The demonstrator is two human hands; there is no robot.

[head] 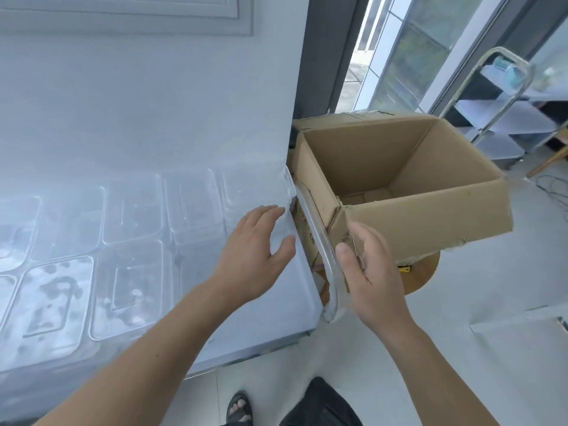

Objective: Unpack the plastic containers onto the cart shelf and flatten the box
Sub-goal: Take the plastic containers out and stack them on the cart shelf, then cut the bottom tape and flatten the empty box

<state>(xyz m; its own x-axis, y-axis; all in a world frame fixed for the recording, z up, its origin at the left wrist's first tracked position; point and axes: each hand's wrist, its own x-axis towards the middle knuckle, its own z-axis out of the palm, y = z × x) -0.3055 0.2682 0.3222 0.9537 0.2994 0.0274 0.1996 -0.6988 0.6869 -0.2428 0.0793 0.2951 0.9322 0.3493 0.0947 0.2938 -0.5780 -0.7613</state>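
The box (430, 216), seemingly empty, probably light and stiff, stands just right of the plastic containers (132, 210) on the cart shelf (276, 309); take it by opposite walls. The left hand (255, 241) hovers released left of the box. The right hand (368, 265) is at the box's near corner, grasp unclear.

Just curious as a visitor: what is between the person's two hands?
The cart's curved metal handle runs between the left hand and the right hand gripping the box, in the head view.
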